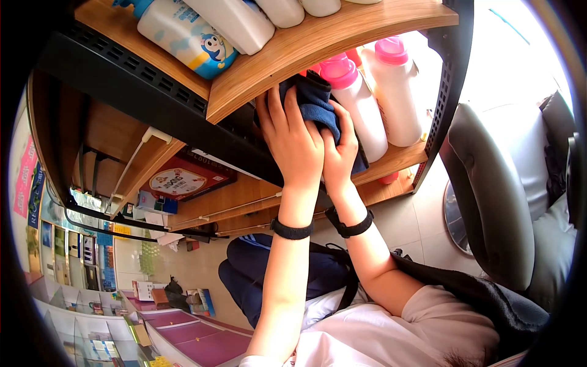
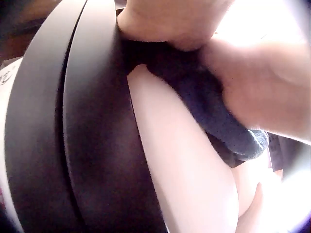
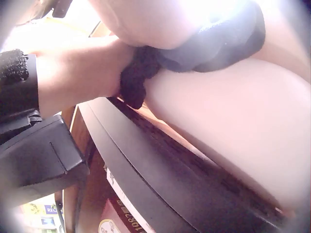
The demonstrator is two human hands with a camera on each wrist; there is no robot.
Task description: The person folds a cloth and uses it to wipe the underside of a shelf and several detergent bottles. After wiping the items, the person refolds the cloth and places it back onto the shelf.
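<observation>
Left hand [image 1: 290,144] and right hand [image 1: 340,153]: grip closed on dark blue fabric cloth [image 1: 315,101], against white plastic bottle with pink cap [image 1: 364,119]. Second pink-capped white bottle [image 1: 400,104] just right, same light-brown wooden shelf [image 1: 397,161]. Far right: grey padded chair [image 1: 492,202].

upper shelf bd [image 1: 330,38] overhead, blk beam [image 1: 147,85] to L, pink-cap btls [image 1: 362,117] close to R, front open btwn

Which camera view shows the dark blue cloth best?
The head view: the cloth shows clear colour and folds, though partly covered. The left wrist view shows it dark and blurred; the right wrist view, partly whitened by glare.
</observation>
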